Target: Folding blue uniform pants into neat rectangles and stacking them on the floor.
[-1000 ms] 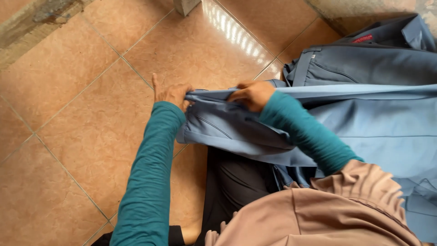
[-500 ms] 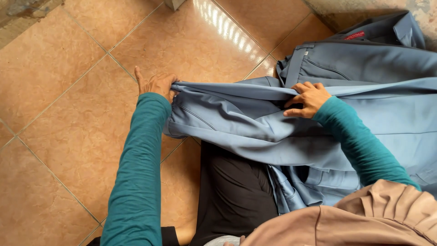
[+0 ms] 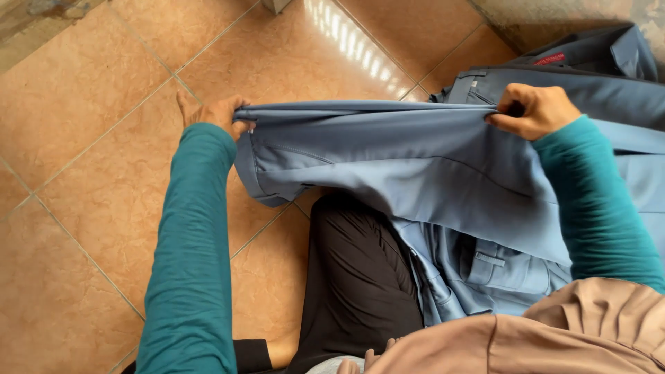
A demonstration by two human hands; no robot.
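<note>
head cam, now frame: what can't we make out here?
- Left hand: fingertips hidden behind the edge of the blue garment that it grips.
- Right hand: fingertips curled into the fold, out of sight.
- Blue garment: right part cut off by the frame edge and covered by the teal sleeve; full shape unclear.
- Dark garment behind: mostly hidden by the blue one; red label too small to tell.

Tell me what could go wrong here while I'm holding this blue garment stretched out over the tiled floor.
The left hand pinches only the very end of the blue garment, so that edge could slip free. The right hand holds the top fold, so the hanging lower part may sag and crease. It could also brush the tiled floor and pick up dirt.
</note>
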